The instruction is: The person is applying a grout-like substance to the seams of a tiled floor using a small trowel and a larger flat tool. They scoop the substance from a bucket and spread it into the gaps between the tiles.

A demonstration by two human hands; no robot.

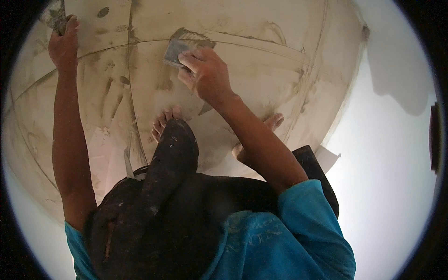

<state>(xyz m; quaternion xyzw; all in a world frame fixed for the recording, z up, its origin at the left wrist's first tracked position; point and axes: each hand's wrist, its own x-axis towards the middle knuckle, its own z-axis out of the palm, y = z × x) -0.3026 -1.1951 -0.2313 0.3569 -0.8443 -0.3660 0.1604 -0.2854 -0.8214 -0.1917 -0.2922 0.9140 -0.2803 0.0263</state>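
- The pale floor is the widest thing I watch; its dark smears could, if they are damp, make a foot slide.
- The dark-trousered knee stands before the body; a long pull of the right arm could, I think, bump it.
- The right hand pinches a flat grey blade between thumb and fingers, beside a floor seam; too steep an angle could gouge this seam.
- The left hand is closed around a smeared tool, upper left; a tilt could drop loose material.
- The bare toes are near the blade; a careless backward stroke could scrape them.
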